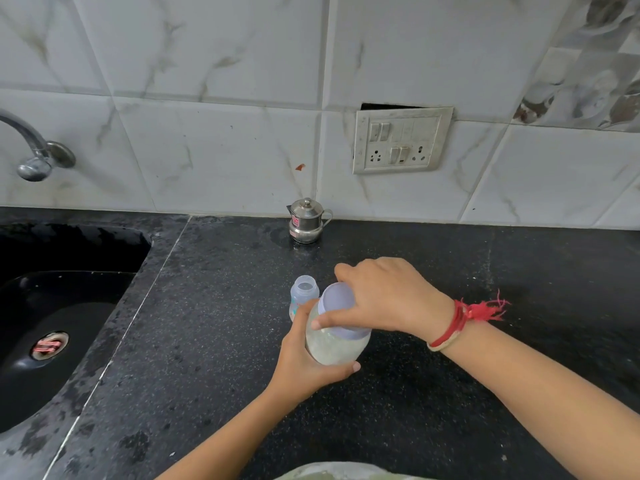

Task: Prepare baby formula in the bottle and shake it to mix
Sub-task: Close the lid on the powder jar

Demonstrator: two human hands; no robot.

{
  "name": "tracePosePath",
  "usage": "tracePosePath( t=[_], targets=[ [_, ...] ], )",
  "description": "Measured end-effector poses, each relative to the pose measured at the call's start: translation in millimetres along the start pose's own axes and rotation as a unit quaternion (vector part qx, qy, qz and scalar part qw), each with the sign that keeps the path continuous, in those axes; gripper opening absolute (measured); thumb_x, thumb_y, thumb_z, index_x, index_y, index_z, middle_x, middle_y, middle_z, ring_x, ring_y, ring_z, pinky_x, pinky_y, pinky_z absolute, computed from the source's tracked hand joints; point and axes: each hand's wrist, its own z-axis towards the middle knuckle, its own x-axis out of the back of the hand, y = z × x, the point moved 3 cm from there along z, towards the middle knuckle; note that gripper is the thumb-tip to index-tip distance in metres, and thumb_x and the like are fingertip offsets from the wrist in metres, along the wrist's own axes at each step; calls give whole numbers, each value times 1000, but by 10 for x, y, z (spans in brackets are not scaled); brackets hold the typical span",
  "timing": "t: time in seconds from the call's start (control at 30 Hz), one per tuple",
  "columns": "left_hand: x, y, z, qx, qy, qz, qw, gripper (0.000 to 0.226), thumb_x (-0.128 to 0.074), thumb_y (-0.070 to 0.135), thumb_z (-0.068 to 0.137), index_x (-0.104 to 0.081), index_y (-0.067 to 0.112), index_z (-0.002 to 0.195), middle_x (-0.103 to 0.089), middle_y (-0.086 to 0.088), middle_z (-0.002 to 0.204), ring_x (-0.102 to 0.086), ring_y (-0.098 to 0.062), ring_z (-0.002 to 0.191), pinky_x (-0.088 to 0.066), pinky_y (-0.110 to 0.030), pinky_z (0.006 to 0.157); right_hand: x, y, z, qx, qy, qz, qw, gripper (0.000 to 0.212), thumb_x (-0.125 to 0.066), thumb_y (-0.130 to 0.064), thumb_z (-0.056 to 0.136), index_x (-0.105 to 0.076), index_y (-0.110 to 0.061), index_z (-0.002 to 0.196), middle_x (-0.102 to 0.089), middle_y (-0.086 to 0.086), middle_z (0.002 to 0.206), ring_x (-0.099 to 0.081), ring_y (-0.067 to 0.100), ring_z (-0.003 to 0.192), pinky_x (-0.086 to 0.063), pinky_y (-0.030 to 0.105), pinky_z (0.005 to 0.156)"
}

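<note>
Cloudy plastic jar (334, 346), whitish contents: left hand (303, 370) wraps its body, right hand (388, 296) grips its lilac lid (341, 304). Small clear baby bottle (304, 292) stands uncapped just behind. Early, I judge: filling, shaking remain.

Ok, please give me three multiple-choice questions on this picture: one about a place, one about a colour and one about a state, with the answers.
1. Where does the small steel pot stand?
A. in the sink
B. on the counter by the tiled wall
C. on the switchboard

2. What colour is the lid of the jar?
A. red
B. green
C. pale purple

3. In what state is the small bottle behind the jar?
A. upright, uncapped
B. capped
C. lying down

Answers:
1 B: its base rests on the black counter at the wall.
2 C: the lid under the right hand is pale purple.
3 A: its open mouth shows no cap.
</note>
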Motion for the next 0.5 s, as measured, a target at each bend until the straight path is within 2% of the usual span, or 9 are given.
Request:
tracePosePath(
  t=[0.07,0.1,0.13,0.2,0.27,0.33,0.37,0.43,0.5],
  targets=[
    [-1,14,16,-4,3,4,1000,96,-93,39,49,-40,52,128,-58,27,121,-59,1,109,-51,-14,81,8,-3,20,-10,31,-31,999,77,-33,-95,57,-47,-22,78,-44,-6,60,-51,25,65,-23,31,50],
    [3,13,26,0,6,2,1000,97,-93,39,48,-39,52,128,-58,27,120,-60,0,109,-52,-17,81,17,19,24,-13,31,-25,999,81,-34,-95,56,-52,-24,90,-53,-4,68,-57,25,75,-29,31,54],
    [12,9,36,7,11,-4,1000,98,-93,39,47,-39,51,129,-59,26,120,-60,-1,109,-54,-22,82,29,52,28,-12,7,-7,1000,86,-40,-94,54,-52,-29,110,-61,-3,89,-60,25,90,-37,32,63],
    [37,0,58,18,22,-11,1000,100,-93,39,46,-39,50,129,-58,26,121,-59,-1,111,-55,-29,84,81,100,29,18,-102,72,992,98,-64,-79,55,-28,-41,138,-45,-7,136,-48,18,121,-38,36,91],
    [60,6,74,16,29,-3,999,101,-93,42,46,-37,53,129,-56,29,122,-56,3,113,-52,-18,81,175,99,27,75,-179,155,969,102,-81,-50,60,-20,-45,142,-28,-14,147,-34,10,131,-33,34,101],
    [76,19,81,15,28,3,1000,103,-92,43,45,-35,56,130,-54,32,123,-54,7,114,-49,-10,79,205,79,46,109,-194,177,959,90,-81,-31,66,-30,-45,139,-36,-13,142,-37,9,126,-40,36,98],
    [77,19,81,16,24,3,1000,104,-92,42,45,-34,56,130,-54,32,123,-54,6,115,-49,-11,79,194,69,58,109,-184,168,962,81,-79,-30,69,-35,-45,135,-43,-11,135,-42,11,120,-43,35,92],
    [70,6,74,17,14,-2,1000,103,-93,40,46,-36,54,130,-55,30,123,-56,3,114,-50,-16,80,172,56,76,77,-153,123,977,64,-75,-43,71,-44,-42,126,-52,-7,116,-49,14,105,-39,30,77],
    [61,2,67,14,7,-4,1000,101,-93,39,47,-37,52,129,-57,28,122,-59,1,111,-51,-15,78,159,48,90,17,-93,79,992,53,-63,-67,70,-55,-31,108,-57,-6,89,-54,18,88,-37,31,65]
  ],
)
